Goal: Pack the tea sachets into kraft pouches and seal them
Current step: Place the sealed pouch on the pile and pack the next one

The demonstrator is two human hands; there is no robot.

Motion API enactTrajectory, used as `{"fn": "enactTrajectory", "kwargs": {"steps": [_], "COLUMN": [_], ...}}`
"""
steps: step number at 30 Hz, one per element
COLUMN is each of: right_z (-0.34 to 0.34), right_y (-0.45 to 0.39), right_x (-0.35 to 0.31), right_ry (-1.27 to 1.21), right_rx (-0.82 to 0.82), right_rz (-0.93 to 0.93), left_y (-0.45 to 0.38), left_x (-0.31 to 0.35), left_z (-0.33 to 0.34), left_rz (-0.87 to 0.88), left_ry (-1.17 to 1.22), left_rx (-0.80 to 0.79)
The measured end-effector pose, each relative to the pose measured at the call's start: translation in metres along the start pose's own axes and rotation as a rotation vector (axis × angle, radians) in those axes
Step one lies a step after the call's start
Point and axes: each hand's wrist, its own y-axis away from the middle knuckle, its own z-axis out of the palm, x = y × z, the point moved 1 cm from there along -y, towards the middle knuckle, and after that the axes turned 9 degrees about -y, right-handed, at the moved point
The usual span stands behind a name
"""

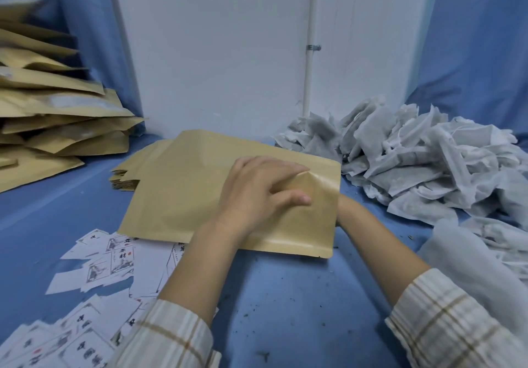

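While the top kraft pouch (200, 184) lies flat on the desk (285, 296), everything below is placed w/ ref. to that pouch.

pouch pos: centre of desk, on a small stack of empty pouches (125, 176) that peeks out at its far-left corner; near edge overlaps the printed paper labels (108, 264).
pouch axis: long axis runs left-right, slightly skewed; the end being handled is the right end, which looks lifted/creased there.
left hand (257, 196): on top of pouch, right half; palm down, fingers (297, 199) spread & mostly straight, pressing the paper. Fingertips reach the lifted right corner; no clear pinch seen.
right hand (343, 207): at pouch's right edge, mostly hidden under/behind it; only wrist & forearm show. Can't tell how its fingers lie or if they hold anything.
sachets: grey-white tea sachet heap (428, 167) just right of pouch, nearly touching its far-right corner; none in either hand as far as seen.
key relation: opening end faces the heap, so right hand is nearer to both mouth & sachets; left hand suits steadying.
step, prob.: opening the pouch mouth, filling not begun.
filled pouches (57, 110): piled far left of pouch, well apart.
risk: mouth may stay stuck shut; loose sachets could snag.
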Motion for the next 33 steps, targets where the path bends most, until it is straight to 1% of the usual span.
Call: {"fn": "enactTrajectory", "kwargs": {"steps": [1,3,6,8,10,14,17,20,23,24,26,27,28,29,31,32,33], "right_z": [0.002,0.005,0.022,0.041,0.065,0.127,0.182,0.230,0.265,0.272,0.280,0.281,0.279,0.271,0.248,0.235,0.220], "right_y": [0.007,0.018,0.032,0.035,0.038,0.039,0.025,0.001,-0.010,-0.014,-0.017,-0.018,-0.022,-0.023,-0.024,-0.025,-0.022], "right_x": [-0.002,-0.006,-0.015,-0.020,-0.024,-0.032,-0.029,-0.020,-0.010,-0.008,-0.004,-0.003,-0.002,0.000,0.001,0.001,0.001], "right_ry": [0.042,0.036,-0.025,0.022,0.054,0.127,0.168,0.082,-0.020,-0.063,-0.192,-0.237,-0.205,-0.081,0.302,0.425,0.460], "right_rx": [0.020,0.036,-0.017,-0.018,-0.025,-0.132,-0.220,-0.289,-0.332,-0.331,-0.276,-0.240,-0.190,-0.131,-0.014,-0.004,-0.034], "right_rz": [0.002,-0.025,-0.068,-0.099,-0.118,-0.086,-0.056,-0.033,0.049,0.059,0.071,0.049,-0.042,-0.174,-0.505,-0.638,-0.685], "left_y": [0.001,0.006,0.014,0.024,0.039,0.077,0.105,0.128,0.145,0.149,0.155,0.156,0.157,0.157,0.155,0.155,0.154], "left_x": [0.003,0.007,0.007,0.001,-0.010,-0.043,-0.075,-0.108,-0.136,-0.144,-0.153,-0.156,-0.159,-0.160,-0.163,-0.164,-0.165], "left_z": [-0.003,-0.012,-0.035,-0.053,-0.073,-0.107,-0.130,-0.150,-0.159,-0.159,-0.153,-0.149,-0.145,-0.142,-0.140,-0.140,-0.141], "left_rz": [0.004,0.006,-0.006,-0.031,-0.066,-0.179,-0.262,-0.333,-0.397,-0.422,-0.462,-0.469,-0.470,-0.468,-0.473,-0.479,-0.479], "left_ry": [0.011,0.025,0.008,0.003,0.012,0.050,0.042,0.008,0.021,0.034,0.061,0.069,0.076,0.085,0.112,0.123,0.131], "left_rx": [0.000,0.008,0.033,0.049,0.055,0.085,0.087,0.069,0.058,0.057,0.043,0.034,0.028,0.024,0.015,0.011,0.008]}}
